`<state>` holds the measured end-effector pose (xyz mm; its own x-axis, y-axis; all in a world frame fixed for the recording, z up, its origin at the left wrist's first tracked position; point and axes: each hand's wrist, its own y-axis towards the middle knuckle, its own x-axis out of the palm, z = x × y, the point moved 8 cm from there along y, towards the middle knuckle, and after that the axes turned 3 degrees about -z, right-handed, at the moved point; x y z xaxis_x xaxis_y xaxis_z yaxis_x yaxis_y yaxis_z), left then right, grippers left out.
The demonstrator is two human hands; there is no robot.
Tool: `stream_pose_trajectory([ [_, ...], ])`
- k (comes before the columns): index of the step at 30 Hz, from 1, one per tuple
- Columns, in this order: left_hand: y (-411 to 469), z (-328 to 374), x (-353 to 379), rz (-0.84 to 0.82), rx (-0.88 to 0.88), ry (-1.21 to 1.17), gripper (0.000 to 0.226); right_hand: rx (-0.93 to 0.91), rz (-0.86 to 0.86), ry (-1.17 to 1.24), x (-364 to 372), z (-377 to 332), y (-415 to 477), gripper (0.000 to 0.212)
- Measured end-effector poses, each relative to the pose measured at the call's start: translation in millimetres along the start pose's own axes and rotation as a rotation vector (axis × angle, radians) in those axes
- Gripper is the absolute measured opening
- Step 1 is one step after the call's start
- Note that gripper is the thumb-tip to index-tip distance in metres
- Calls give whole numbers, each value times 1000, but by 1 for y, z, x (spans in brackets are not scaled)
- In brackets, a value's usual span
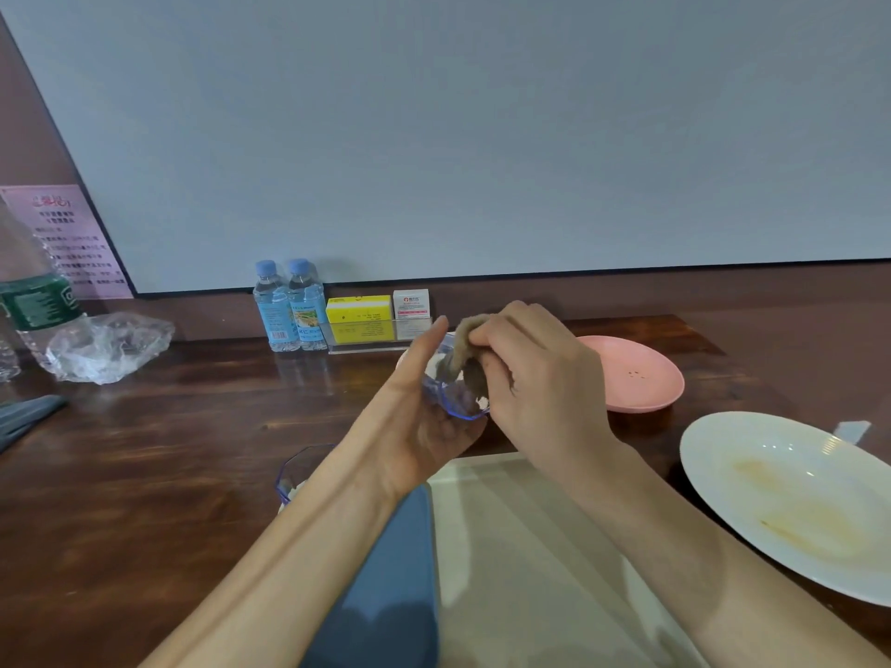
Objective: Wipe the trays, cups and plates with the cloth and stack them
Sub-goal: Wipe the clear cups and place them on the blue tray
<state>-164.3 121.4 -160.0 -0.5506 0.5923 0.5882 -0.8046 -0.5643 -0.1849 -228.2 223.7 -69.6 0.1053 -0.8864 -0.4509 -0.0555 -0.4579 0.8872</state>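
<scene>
- Head view: the left hand (419,417) holds a clear cup (460,402) with a blue-tinted rim in its palm, raised above the table (168,450). The thumb stands straight up beside the cup, which is tilted with its mouth towards the right hand.
- The right hand (535,378) is clenched around a brownish cloth (465,349). It pinches the cloth between thumb and fingers, and the cloth's lower end is pushed down into the cup.
- The two hands touch around the cup, the right just right of the left.
- Below both wrists lies a cream tray (520,547). A blue tray (390,571) sits under the left forearm, against the cream tray's left edge.
- Just left of the left forearm, partly hidden by it, a second cup (299,470) stands on the table.
- Beyond and right of the right hand rests a pink plate (636,373) with a few dark specks in it.
- Right of the right forearm is a white plate (790,499) bearing yellowish smears.
- Beyond the left hand, by the wall, stand two small water bottles (289,306) with blue caps. A yellow box (359,308) and a small white box (411,303) sit just right of them.
- Far left of the left hand are a large bottle (33,301) with a green label and a crumpled clear plastic bag (106,347).
</scene>
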Motion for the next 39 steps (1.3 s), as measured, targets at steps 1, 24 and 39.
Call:
stream_pose_trajectory([
  [1,0,0,-1,6,-6,14,36,-47,9,-18,-1,-5,0,14],
  [24,0,13,1,-63,131,-24,58,538,-19,288,18,44,-15,6],
  [39,-4,13,4,-87,127,25,47,652,-28,423,30,55,-23,6],
])
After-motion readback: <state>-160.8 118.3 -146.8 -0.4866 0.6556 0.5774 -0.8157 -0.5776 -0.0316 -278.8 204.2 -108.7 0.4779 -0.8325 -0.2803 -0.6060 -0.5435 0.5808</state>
